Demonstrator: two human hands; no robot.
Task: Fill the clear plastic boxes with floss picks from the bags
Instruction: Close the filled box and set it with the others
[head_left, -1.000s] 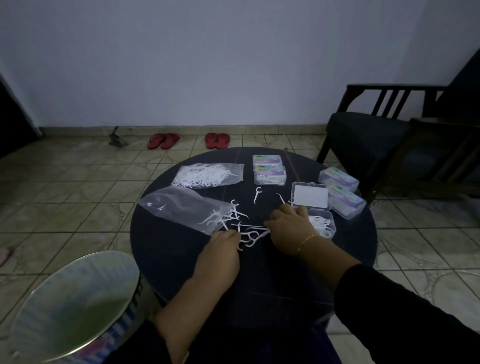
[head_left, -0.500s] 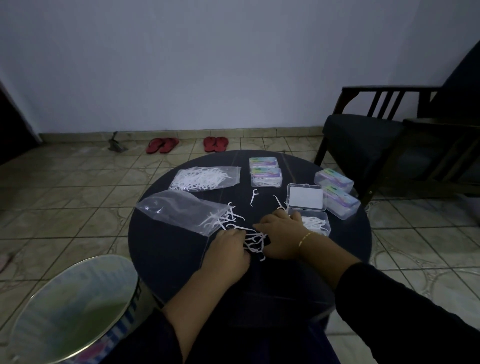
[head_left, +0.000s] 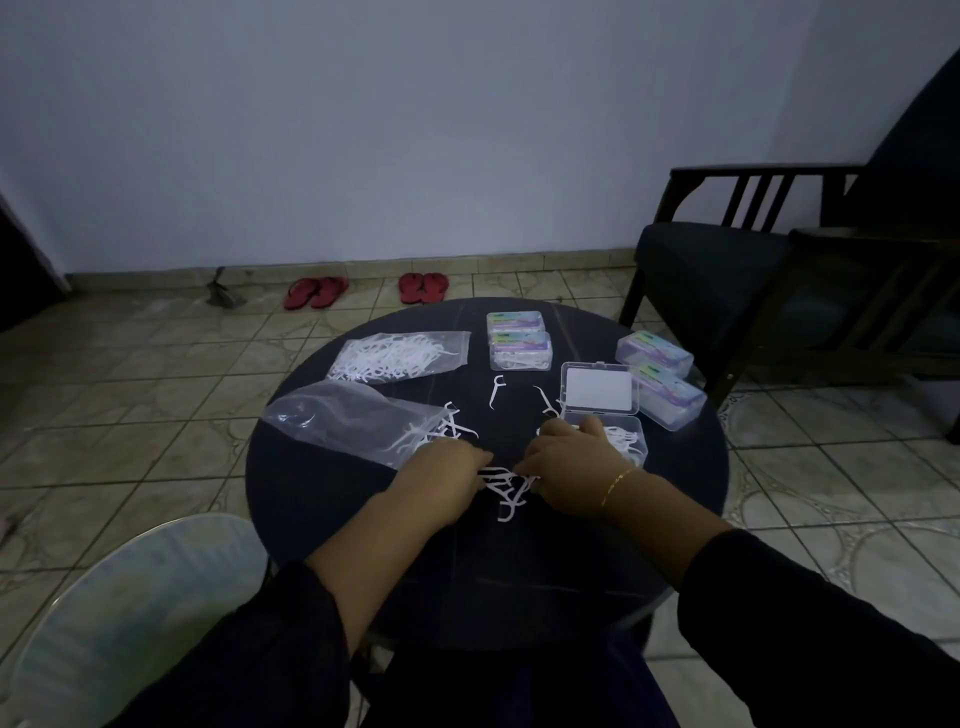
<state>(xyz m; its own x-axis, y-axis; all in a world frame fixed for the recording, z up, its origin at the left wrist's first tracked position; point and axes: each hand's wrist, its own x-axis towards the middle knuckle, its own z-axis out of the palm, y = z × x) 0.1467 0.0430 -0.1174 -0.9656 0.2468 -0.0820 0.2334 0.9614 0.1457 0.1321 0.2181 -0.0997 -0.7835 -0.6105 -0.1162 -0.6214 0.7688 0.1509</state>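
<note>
Midway, we reckon: four boxes shut and filled, a fifth part full.

We have both hands on the loose floss picks (head_left: 506, 486) at the table's (head_left: 311, 483) six o'clock: left hand (head_left: 441, 480) and right hand (head_left: 566, 475) lie knuckles-up, fingers curled round the heap, pressing it together between them. At three o'clock the open box (head_left: 621, 439) holds some picks and has room for more. Two closed boxes (head_left: 519, 343) at twelve and two more boxes (head_left: 662, 376) at two look done. Left to do: the nearly empty bag (head_left: 353, 423) at nine, strays (head_left: 497, 391) in the middle, and a full bag (head_left: 400, 356) at eleven, untouched.
</note>
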